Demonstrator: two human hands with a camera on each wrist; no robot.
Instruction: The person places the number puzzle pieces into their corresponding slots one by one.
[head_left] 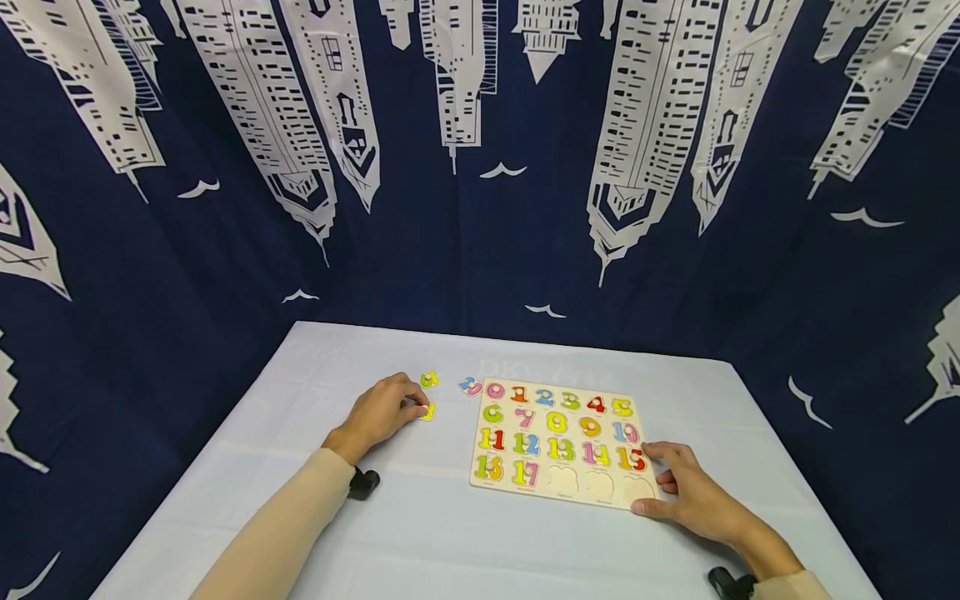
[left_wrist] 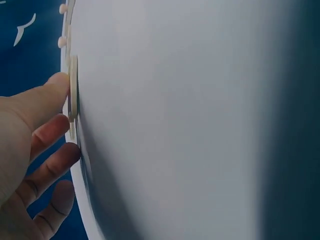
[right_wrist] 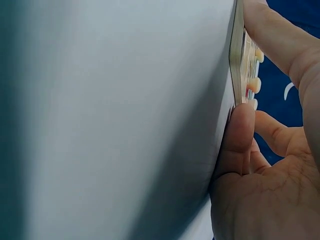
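A wooden number puzzle board [head_left: 517, 492] lies on the white table. Pegged number pieces fill its upper rows, and three bare recesses show at the lower right. My right hand [head_left: 697, 496] holds the board's right edge, thumb at the near corner and fingers along the side. In the right wrist view, the thumb lies over the board's edge [right_wrist: 236, 60]. Left of the board, my left hand [head_left: 384, 415] pinches a yellow number piece [head_left: 429, 412], partly hidden by the fingers. The left wrist view shows this piece [left_wrist: 74, 87] edge-on, close over the table.
A yellow-green number piece [head_left: 429, 379] lies just beyond my left hand. A blue and pink piece [head_left: 470, 386] sits beside the board's far left corner. Behind the white table [head_left: 405, 533] hangs a dark blue cloth [head_left: 465, 242] printed with white buildings.
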